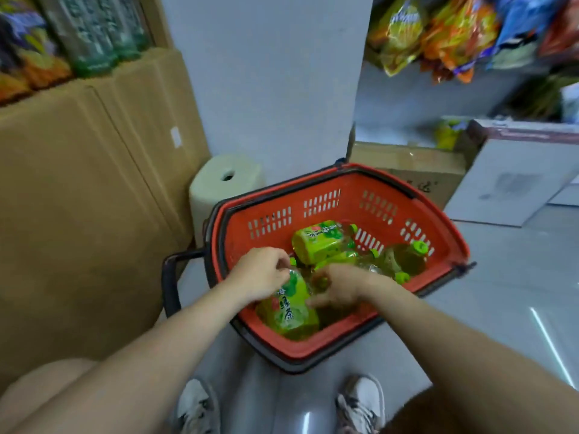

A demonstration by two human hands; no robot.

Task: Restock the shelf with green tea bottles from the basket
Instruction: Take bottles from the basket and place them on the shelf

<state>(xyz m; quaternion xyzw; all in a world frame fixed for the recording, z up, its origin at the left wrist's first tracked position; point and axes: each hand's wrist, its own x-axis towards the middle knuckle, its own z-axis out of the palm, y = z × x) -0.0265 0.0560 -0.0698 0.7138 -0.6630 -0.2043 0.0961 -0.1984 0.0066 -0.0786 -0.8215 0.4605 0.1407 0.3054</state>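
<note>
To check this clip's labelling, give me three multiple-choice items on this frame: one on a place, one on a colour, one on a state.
1. Where does the near bottle lie?
A. on the cardboard boxes
B. in the red basket
C. on the floor beside the shoes

2. What colour are the bottle caps?
A. white
B. green
C. red

3. What is the left hand doing?
A. lying flat on the floor
B. gripping the near bottle's upper end
C. holding the basket's handle

Answers:
1. B, the bottle lies inside the basket's red walls.
2. B, the caps show bright green.
3. B, its fingers curl round the bottle near its neck.
</note>
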